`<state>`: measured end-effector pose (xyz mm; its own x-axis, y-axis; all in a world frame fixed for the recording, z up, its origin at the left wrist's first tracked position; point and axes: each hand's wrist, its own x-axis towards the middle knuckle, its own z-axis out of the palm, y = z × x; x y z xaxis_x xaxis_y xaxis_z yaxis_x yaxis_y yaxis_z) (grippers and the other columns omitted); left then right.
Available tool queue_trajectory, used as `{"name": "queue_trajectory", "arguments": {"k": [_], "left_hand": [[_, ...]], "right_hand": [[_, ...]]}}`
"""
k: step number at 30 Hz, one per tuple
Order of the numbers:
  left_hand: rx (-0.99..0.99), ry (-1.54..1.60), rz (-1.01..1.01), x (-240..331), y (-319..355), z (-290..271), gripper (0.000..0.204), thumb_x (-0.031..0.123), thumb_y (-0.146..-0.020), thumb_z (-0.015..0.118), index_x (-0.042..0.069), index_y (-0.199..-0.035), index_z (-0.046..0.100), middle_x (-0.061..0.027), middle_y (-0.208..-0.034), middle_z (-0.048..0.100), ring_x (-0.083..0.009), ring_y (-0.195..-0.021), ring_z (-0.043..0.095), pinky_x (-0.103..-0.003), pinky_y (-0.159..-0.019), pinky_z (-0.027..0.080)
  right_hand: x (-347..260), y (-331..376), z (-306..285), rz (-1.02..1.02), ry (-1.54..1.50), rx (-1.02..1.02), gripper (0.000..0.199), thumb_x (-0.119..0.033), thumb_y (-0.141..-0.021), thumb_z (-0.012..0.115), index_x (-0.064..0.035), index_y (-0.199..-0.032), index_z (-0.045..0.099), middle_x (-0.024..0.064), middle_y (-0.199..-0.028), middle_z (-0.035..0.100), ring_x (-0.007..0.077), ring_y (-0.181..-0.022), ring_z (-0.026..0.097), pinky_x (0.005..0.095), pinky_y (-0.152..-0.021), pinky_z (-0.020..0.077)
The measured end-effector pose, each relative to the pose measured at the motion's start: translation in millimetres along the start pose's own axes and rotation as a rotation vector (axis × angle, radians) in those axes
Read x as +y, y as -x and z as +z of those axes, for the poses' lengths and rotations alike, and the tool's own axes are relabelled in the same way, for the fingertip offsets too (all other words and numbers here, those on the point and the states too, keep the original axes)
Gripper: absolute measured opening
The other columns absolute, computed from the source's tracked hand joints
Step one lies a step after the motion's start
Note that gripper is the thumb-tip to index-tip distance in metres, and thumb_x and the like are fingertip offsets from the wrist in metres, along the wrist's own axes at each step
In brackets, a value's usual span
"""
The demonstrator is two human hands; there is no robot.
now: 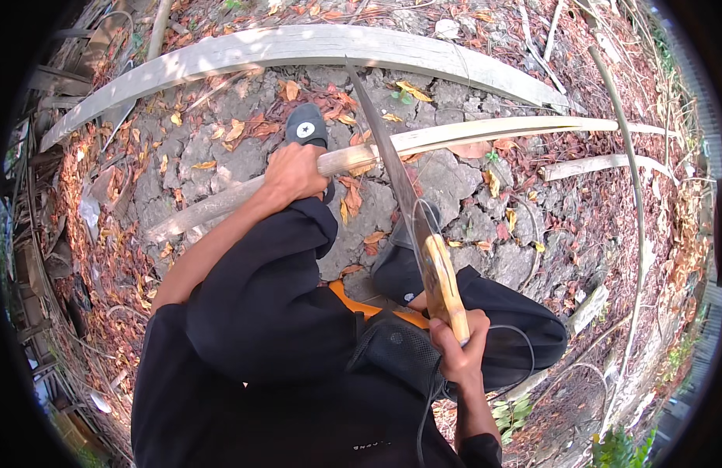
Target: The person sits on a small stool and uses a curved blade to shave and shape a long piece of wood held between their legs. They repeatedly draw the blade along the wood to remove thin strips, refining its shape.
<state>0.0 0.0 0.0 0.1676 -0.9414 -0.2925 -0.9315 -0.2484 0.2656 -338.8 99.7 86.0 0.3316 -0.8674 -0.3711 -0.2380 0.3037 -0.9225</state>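
The left hand (292,173) grips a long bamboo pole (423,140) running from 8 to 2 o'clock, while the right hand (459,352), at 5 o'clock, clasps a saw (408,204) whose blade crosses the pole.

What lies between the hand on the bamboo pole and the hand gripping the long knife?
In the head view, between left hand and right hand: a raised knee in black trousers.

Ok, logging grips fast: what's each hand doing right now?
Left hand: closed around the bamboo pole.
Right hand: closed on the wooden handle of the long blade.
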Motion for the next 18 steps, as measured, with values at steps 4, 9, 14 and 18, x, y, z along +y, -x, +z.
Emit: {"name": "queue_trajectory", "arguments": {"k": [4,9,14,18], "left_hand": [[-0.001,0.085,-0.015,18.8,9.6,39.5,0.031,0.023,-0.069,0.073,0.011,-0.097,0.074,-0.0218,-0.082,0.071,-0.0409,-0.083,0.069,-0.049,-0.079,0.054],[0.083,-0.060,-0.017,-3.6,-8.6,4.9,0.030,0.028,-0.072,0.074,0.011,-0.096,0.074,-0.0223,-0.082,0.070,-0.0404,-0.082,0.069,-0.049,-0.076,0.054],[0.061,0.022,-0.013,-1.9,-5.6,18.6,0.031,0.027,-0.069,0.078,0.009,-0.093,0.074,-0.0210,-0.081,0.071,-0.0402,-0.081,0.069,-0.048,-0.076,0.054],[0.101,-0.009,-0.003,0.7,-7.6,11.1,0.035,0.028,-0.069,0.078,0.010,-0.098,0.074,-0.0214,-0.082,0.071,-0.0405,-0.081,0.069,-0.047,-0.077,0.054]], "right_hand": [[-17.3,83.1,-26.2,-0.007,0.024,0.059,0.016,-0.003,-0.070,0.062,0.0025,-0.057,0.054,0.0065,-0.048,0.051,0.0134,-0.040,0.048,0.0273,-0.044,0.0345],[-10.4,-30.6,25.4,-0.140,0.119,0.033,0.031,-0.008,-0.081,0.064,0.0020,-0.058,0.047,0.0069,-0.047,0.041,0.0154,-0.039,0.039,0.0338,-0.044,0.0289],[17.9,49.9,-8.6,-0.069,-0.061,0.076,0.024,-0.006,-0.073,0.062,0.0017,-0.054,0.049,0.0058,-0.047,0.047,0.0146,-0.040,0.047,0.0292,-0.045,0.0340],[6.2,48.1,-10.4,-0.098,-0.077,0.054,0.019,-0.004,-0.071,0.061,0.0006,-0.055,0.053,0.0044,-0.047,0.051,0.0136,-0.039,0.049,0.0273,-0.044,0.0362]]}}
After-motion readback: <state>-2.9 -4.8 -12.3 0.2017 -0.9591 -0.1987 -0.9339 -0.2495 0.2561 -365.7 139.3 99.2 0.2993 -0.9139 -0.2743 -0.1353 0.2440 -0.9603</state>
